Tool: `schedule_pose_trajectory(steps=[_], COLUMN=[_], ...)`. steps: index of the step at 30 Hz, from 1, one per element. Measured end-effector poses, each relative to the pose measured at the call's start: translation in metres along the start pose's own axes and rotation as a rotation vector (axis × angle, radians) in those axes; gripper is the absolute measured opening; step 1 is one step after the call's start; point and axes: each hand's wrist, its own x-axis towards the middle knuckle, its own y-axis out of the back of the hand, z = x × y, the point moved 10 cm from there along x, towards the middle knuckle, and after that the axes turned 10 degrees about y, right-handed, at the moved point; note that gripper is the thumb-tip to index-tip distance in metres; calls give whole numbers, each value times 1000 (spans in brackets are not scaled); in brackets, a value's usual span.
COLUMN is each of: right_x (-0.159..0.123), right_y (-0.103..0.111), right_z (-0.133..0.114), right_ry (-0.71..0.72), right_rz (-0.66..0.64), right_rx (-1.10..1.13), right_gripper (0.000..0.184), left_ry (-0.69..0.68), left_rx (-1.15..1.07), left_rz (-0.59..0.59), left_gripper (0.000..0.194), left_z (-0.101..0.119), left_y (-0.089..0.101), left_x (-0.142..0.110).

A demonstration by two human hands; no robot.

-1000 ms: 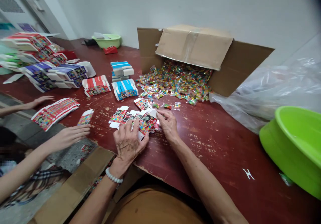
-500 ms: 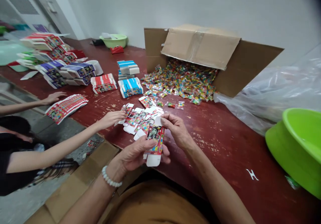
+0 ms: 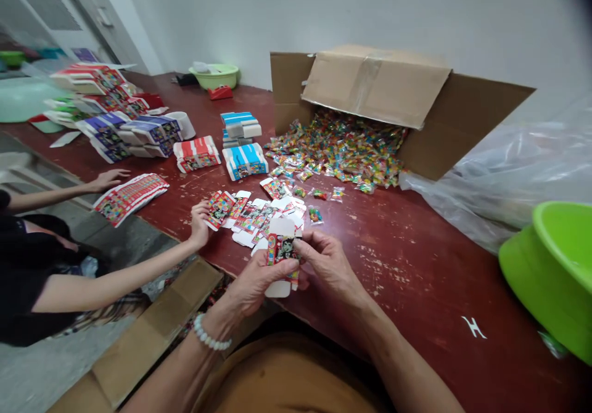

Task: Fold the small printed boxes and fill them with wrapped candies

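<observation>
Clearly, the small printed carton (image 3: 279,248) is on the near side of the big cardboard box (image 3: 398,89), well apart from it and raised over the table edge. The left hand (image 3: 252,282) pinches its lower part, thumb across the printed face; its other fingers are largely hidden. The right hand (image 3: 329,264) has thumb and fingers closed narrowly on its upper right edge. It looks like thin, light card: springy on flat faces, weak at creases and white end flaps, perhaps slippery on the glossy print. The side edges should be the surest hold, squeezed gently. Nearer than the big cardboard box, and left of it, lie more printed cartons (image 3: 252,214); wrapped candies (image 3: 346,151) spill from its mouth.
</observation>
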Motion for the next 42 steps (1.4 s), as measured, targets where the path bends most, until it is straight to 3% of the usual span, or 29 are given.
schedule_pose_trajectory(steps=[5, 7, 10, 17, 20, 24, 26, 29, 33, 35, 39, 42], right_x=[4, 5, 3, 2, 6, 13, 15, 15, 9, 6, 7, 12], right_y=[22, 21, 13, 10, 11, 11, 6, 0, -2, -8, -14, -12], right_z=[-5, -2, 2, 12, 17, 18, 16, 10, 8, 12, 16, 13], right_ry=[133, 131, 145, 105, 10, -27, 8, 87, 107, 62, -65, -125], right_rz=[189, 189, 150, 21, -32, 12, -21, -75, -71, -127, -165, -131], right_rx=[-172, -161, -141, -201, -174, 15, 23, -37, -96, -113, -20, 21], right_gripper=[35, 43, 36, 24, 31, 39, 41, 29, 29, 31, 35, 34], left_ry=[-191, -267, -343, -271, -266, -341, -333, -242, 75, 189, 176, 123], left_rx=[13, 7, 67, 172, 225, 269, 177, -23, -206, -257, -187, -67], left_rz=[199, 294, 378, 304, 294, 320, 314, 257, 17, 0, 82, 63], left_gripper=[57, 70, 72, 35, 30, 25, 30, 51, 45, 47, 55, 64], left_z=[13, 15, 15, 11, 10, 16, 16, 10, -16, -27, -29, -25], left_y=[16, 24, 29, 34, 38, 38, 38, 34, 7, 2, 10, 11], left_x=[-6, -14, -23, -17, -12, -11, -11, -11, -6, -7, -5, -2])
